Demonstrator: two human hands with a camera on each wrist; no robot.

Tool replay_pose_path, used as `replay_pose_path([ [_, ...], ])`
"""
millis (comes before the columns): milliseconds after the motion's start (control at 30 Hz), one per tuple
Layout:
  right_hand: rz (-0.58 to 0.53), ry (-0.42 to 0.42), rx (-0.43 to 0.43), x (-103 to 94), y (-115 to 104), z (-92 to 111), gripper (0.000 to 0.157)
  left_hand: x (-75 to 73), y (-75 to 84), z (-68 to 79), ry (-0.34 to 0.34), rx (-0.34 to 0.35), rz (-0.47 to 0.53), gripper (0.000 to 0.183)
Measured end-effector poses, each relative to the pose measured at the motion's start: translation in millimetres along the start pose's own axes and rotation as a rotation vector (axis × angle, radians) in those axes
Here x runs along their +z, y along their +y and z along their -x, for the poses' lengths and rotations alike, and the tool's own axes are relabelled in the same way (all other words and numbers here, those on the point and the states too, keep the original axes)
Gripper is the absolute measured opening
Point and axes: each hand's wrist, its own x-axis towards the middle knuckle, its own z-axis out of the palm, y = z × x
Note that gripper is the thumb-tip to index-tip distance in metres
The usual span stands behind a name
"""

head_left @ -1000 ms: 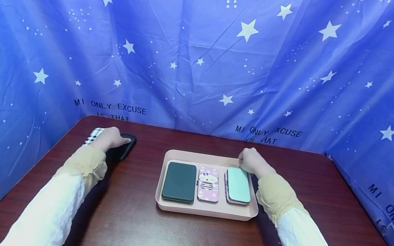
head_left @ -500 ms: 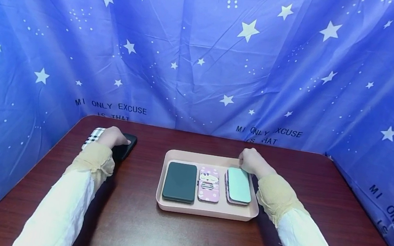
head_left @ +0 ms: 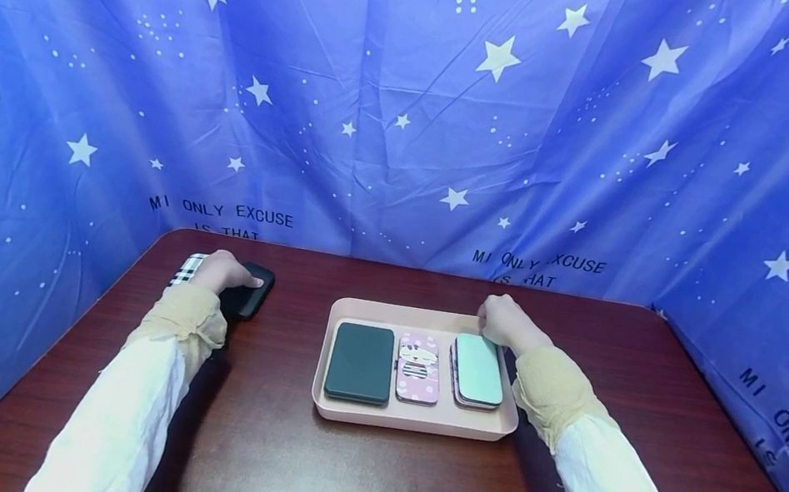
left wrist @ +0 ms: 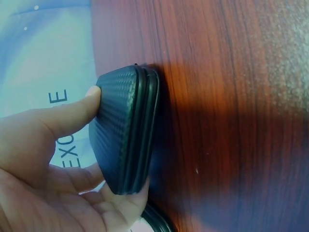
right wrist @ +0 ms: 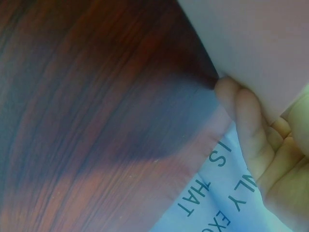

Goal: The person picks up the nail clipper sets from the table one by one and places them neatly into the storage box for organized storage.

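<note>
At the far left of the table, my left hand (head_left: 218, 272) holds a flat black case (left wrist: 113, 130) with a woven-textured surface. In the left wrist view the thumb presses one edge while fingers wrap the opposite one. Beside that hand lies a plaid black-and-white item (head_left: 187, 269), partly covered. My right hand (head_left: 510, 324) pinches the far right part of the pink tray's rim (head_left: 407, 425); its curled fingers touch the outer wall in the right wrist view. Inside the tray lie a dark green case (head_left: 360, 363), a purple cat-patterned case (head_left: 418, 371) and a mint case (head_left: 478, 369).
The mint case lies on top of at least one other flat case. The brown wooden table (head_left: 273, 464) is bounded at the back and both sides by a blue star-printed curtain (head_left: 377, 151).
My left wrist and forearm have shifted slightly to the right, with the hand still at the black case. My right hand and the tray have stayed in place.
</note>
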Motion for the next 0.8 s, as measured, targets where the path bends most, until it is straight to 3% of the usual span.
replay_pose_path([
  [233, -0.004, -0.001, 0.007, 0.1, 3, -1, 0.016, 0.5, -4.6, -4.4, -0.003, 0.014, 0.052, 0.075],
  [533, -0.008, -0.019, 0.024, 1.2, 1, -1, 0.013, -0.4, -20.3, -14.5, -0.084, -0.014, 0.289, 0.049],
  [800, -0.007, -0.039, 0.022, -2.5, -1, 1, 0.013, 1.2, -27.1, -10.9, -0.170, -0.021, 0.501, 0.043],
])
